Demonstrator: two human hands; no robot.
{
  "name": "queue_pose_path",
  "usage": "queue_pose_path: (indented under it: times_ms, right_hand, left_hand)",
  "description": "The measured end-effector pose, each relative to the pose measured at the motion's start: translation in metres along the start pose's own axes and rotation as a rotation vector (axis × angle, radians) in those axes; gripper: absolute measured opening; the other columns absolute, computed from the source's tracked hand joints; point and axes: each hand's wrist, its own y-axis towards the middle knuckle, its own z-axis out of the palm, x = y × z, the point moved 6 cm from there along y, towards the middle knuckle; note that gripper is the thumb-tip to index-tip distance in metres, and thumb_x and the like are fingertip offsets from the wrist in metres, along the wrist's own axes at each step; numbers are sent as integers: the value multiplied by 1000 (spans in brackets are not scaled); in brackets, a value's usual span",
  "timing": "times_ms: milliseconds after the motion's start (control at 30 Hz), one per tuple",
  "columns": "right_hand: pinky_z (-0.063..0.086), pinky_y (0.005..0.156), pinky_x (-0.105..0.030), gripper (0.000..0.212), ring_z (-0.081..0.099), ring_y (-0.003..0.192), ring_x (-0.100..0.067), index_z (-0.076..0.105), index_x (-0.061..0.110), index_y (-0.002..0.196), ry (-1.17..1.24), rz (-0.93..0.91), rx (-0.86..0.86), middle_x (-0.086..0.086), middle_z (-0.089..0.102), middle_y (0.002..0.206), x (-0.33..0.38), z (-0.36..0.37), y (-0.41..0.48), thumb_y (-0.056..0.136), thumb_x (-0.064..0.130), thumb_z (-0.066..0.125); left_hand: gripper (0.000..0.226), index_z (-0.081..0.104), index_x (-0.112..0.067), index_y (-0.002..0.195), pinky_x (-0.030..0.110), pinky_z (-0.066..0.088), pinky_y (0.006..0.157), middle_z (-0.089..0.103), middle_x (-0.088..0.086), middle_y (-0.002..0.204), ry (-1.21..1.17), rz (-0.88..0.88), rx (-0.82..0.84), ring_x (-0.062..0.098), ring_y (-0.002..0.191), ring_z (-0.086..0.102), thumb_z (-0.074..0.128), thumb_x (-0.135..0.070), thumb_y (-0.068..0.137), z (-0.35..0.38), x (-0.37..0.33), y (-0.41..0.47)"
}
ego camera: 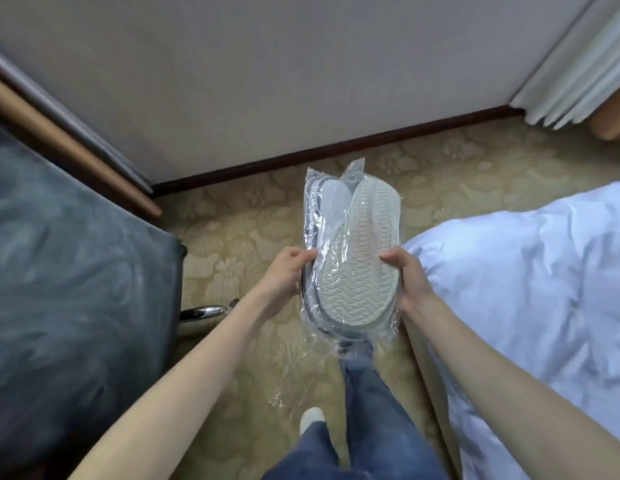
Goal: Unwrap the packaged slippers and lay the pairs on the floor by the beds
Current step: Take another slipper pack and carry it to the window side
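While sealed, the slipper packet [353, 237] is held.
Edges are pinched by left hand [287, 275] and right hand [410, 282], likely for tearing.

The floor [232, 233] was covered in beige carpet with a pale floral pattern, and a dark skirting board [336, 150] ran along its far edge. A crumpled piece of clear plastic wrap [280, 393] lay on it in the middle, beside a pale shoe [310, 417] planted on the carpet. A bed [526, 289] with a white duvet stood at the right, and a dark grey armchair [76, 271] with a chrome leg [201, 311] at the left.
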Motion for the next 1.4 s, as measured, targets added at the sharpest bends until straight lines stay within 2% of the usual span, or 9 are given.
queue_pose_path:
  times_ms: [67,167,333,433,667,900,967,1167,1400]
  right_hand:
    - [56,81,-41,40,71,79,-30,70,0,98,-27,10,-24,-15,73,86,36,-2,31,64,13,55]
    - [59,74,-40,35,71,78,-30,75,1,91,-23,0,-26,-16,74,86,97,-2,72,65,12,53]
    - [59,73,-40,43,72,79,-30,65,0,104,-16,-93,-79,-15,74,87,194,-10,121,63,11,56]
    - [58,76,-42,41,72,80,-30,65,1,103,35,-135,-147,-15,74,88,237,-29,136,64,10,56]
    - [53,87,-48,30,69,85,-32,64,5,105,151,-211,-327,-16,72,92,311,-90,160,79,5,47]
    - [56,70,-37,30,72,76,-26,64,4,100,297,-290,-502,-10,75,83,389,-149,196,76,-1,47]
    - [55,78,-41,33,69,78,-28,63,1,95,348,-318,-568,-11,72,82,412,-163,200,67,-4,48]
    - [44,102,-52,50,58,99,-34,58,1,105,469,-429,-844,-19,59,107,462,-219,179,55,5,53]
    - [50,93,-54,48,62,100,-42,61,6,99,673,-496,-1304,-23,65,109,453,-314,106,52,12,53]
  left_hand:
    - [35,53,-10,113,21,39,48,60,-1,86,25,2,-87,5,50,47,57,-37,92,0,-28,39]
    - [38,49,-14,124,18,36,43,59,-4,89,12,-8,-110,1,45,42,57,-33,92,9,-74,90]
    - [20,55,-18,105,30,46,62,60,0,101,67,-2,-256,14,82,58,44,-29,91,24,-156,164]
    - [15,53,-20,97,33,47,69,59,2,99,102,35,-262,15,84,57,44,-28,88,36,-200,204]
    - [17,52,-21,88,30,41,65,56,-1,88,269,140,-157,14,78,53,37,-28,84,93,-284,308]
    - [19,54,-22,91,28,42,68,59,-1,90,436,223,86,12,79,54,36,-22,87,181,-363,427]
    - [20,55,-20,95,27,39,67,57,-5,87,518,266,132,9,76,51,36,-20,88,207,-386,456]
    - [17,43,-17,72,33,31,62,43,-5,71,647,292,266,14,68,39,35,-16,86,299,-439,515]
    - [29,33,-21,60,33,27,60,38,-5,64,716,293,429,15,62,33,35,-12,87,435,-444,529]
